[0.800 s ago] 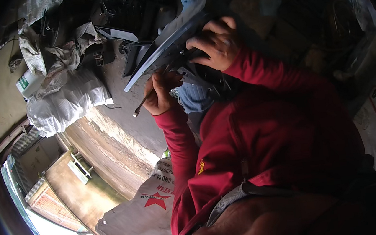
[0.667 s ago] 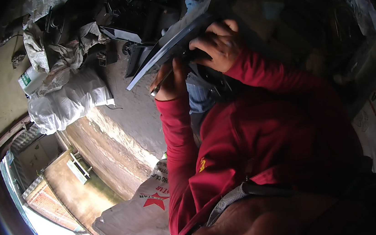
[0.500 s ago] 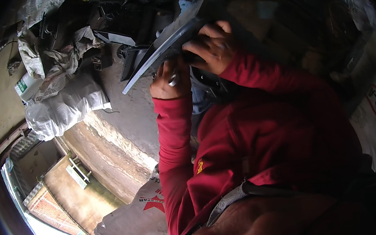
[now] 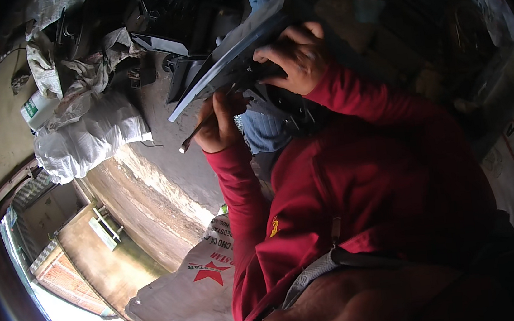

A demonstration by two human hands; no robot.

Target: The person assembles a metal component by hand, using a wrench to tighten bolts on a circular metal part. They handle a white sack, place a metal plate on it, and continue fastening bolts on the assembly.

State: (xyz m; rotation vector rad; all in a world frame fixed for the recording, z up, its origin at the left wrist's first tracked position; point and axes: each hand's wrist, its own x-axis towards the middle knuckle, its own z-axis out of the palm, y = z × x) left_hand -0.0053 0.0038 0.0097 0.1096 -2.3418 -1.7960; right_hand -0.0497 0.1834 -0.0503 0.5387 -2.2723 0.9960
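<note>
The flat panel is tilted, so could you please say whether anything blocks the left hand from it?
Nothing visible does: the left hand, gripping a thin tool, is close beside the flat panel, though shadow hides contact.

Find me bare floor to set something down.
Best patch: the grey floor showing between the white wrapped bundle and the left hand, with a paler strip leading toward the lower printed sack. Crowded: beyond and left of the flat panel, with dark parts and crumpled sacks. The right side is too dark to judge.
</note>
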